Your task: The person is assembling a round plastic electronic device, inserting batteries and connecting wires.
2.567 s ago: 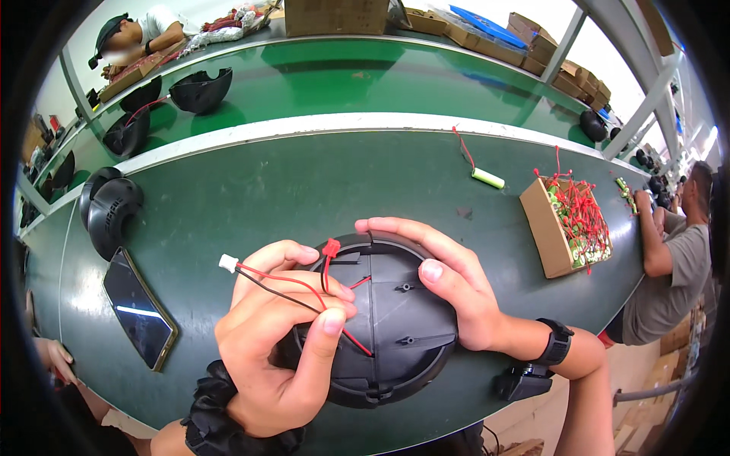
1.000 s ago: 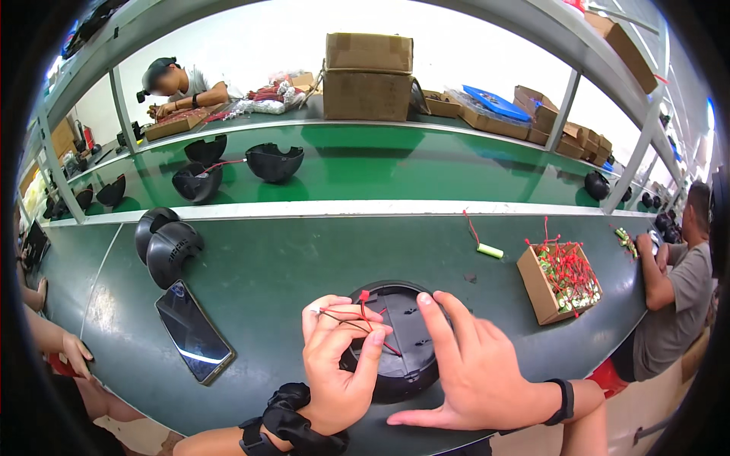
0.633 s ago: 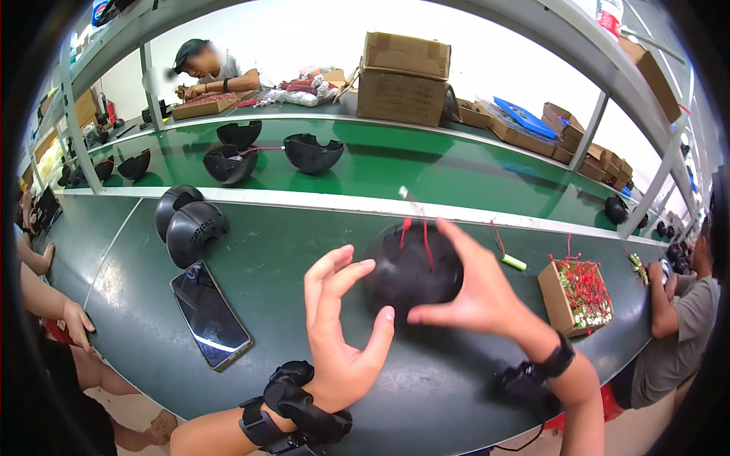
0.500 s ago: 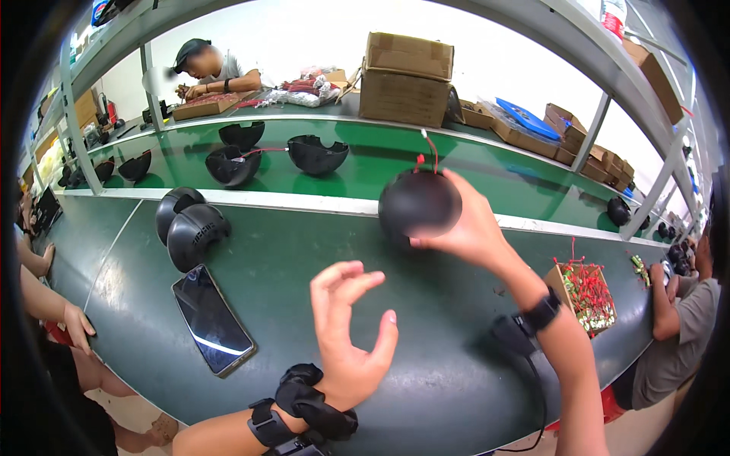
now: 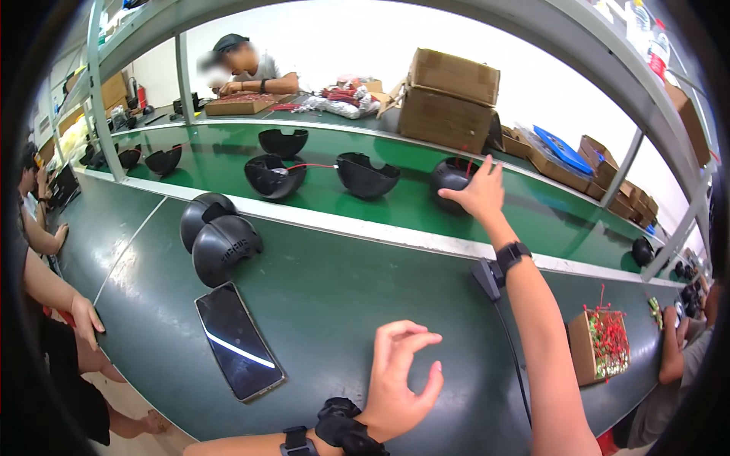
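A round black plastic shell point(image 5: 447, 176) with red wires on top rests on the green belt point(image 5: 525, 220). My right hand point(image 5: 480, 194) is at its right side, thumb and fingers spread, the thumb overlapping the shell; whether they still touch is hard to see. Over the near table my left hand point(image 5: 403, 384) hovers with curved fingers apart and nothing between them. On the belt to the left lie several black half shells, among them one point(image 5: 368, 176) joined by a red wire to another half shell point(image 5: 266, 185).
Two black half shells point(image 5: 220, 254) and a phone point(image 5: 239, 342) lie on the near table. A small box of red-wired parts point(image 5: 582, 349) stands at right. Metal posts point(image 5: 186, 83) rise by the belt. Cardboard boxes point(image 5: 449, 114) and a co-worker point(image 5: 255, 72) are beyond it; others sit at both sides.
My right hand has carried the round shell away from me onto the belt, and its fingers have spread. My left hand stays curved and empty. The view has shifted.
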Demonstrator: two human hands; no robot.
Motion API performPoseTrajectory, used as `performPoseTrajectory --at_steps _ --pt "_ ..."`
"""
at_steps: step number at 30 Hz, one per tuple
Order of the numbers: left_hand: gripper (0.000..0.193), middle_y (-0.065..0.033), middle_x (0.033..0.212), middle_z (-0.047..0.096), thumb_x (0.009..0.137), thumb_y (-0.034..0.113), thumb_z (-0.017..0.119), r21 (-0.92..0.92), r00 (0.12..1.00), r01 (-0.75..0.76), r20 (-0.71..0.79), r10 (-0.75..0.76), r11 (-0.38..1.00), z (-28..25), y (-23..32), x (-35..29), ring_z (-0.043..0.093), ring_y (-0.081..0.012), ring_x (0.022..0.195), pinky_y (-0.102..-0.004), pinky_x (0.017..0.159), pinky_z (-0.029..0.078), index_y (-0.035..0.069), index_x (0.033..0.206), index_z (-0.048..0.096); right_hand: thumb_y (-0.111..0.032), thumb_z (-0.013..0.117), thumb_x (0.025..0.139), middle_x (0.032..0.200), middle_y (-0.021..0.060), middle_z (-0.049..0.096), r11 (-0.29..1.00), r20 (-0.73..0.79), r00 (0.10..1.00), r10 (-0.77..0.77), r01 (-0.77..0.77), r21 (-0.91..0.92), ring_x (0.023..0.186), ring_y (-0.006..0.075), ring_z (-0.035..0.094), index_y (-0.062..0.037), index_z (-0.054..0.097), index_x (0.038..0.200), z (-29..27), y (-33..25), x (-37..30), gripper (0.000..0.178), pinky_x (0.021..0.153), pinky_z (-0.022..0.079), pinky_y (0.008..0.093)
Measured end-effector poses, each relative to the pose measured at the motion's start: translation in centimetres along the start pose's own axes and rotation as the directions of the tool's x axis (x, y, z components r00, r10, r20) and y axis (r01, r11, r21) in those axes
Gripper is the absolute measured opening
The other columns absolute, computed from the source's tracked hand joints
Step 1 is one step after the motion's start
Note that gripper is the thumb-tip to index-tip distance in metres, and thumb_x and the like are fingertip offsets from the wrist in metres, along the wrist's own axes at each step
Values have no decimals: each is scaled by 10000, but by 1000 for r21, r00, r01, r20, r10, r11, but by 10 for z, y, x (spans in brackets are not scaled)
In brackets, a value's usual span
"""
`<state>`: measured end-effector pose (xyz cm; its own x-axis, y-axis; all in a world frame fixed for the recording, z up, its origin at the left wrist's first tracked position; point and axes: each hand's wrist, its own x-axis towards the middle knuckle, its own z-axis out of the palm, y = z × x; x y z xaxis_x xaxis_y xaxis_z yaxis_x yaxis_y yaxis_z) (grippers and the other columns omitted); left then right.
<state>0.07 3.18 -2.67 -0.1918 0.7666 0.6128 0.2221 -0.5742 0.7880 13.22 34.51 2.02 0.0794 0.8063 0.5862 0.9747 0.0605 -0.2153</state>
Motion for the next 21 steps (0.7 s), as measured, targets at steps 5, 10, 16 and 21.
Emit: performPoseTrajectory --at_steps 5,10,16,21 --pt "274 -111 984 453 722 0 640 36 999 21 35 -22 999 5 -7 -4 534 -246 815 -333 694 455 56 979 566 -132 751 649 1119 114 560 651 -421 645 -637 743 154 1080 301 520 -82 556 1114 -57 -75 -18 507 892 412 409" --pt "262 -100 931 449 702 -22 617 59 992 96 -84 -91 994 -1 -2 -5 497 -235 751 -338 646 427 54 936 525 -232 689 779 1067 153 603 292 -262 455 -851 825 483 1026 327 550 -35 583 1064 -25 -203 -33 363 884 439 424" --pt "273 -124 935 458 677 -40 587 62 994 74 -90 -69 995 1 -4 -6 488 -288 780 -371 678 404 50 913 483 -363 605 818 973 170 652 555 185 526 -830 749 361 943 323 618 -40 645 997 20 -264 -36 372 843 463 430" --pt "250 -133 948 464 686 -12 580 51 989 137 -66 -134 989 0 -1 -9 493 -319 805 -389 698 406 52 909 489 -319 644 694 983 223 663 747 547 510 -664 489 451 938 318 650 -11 687 959 16 -263 -19 409 775 516 396"
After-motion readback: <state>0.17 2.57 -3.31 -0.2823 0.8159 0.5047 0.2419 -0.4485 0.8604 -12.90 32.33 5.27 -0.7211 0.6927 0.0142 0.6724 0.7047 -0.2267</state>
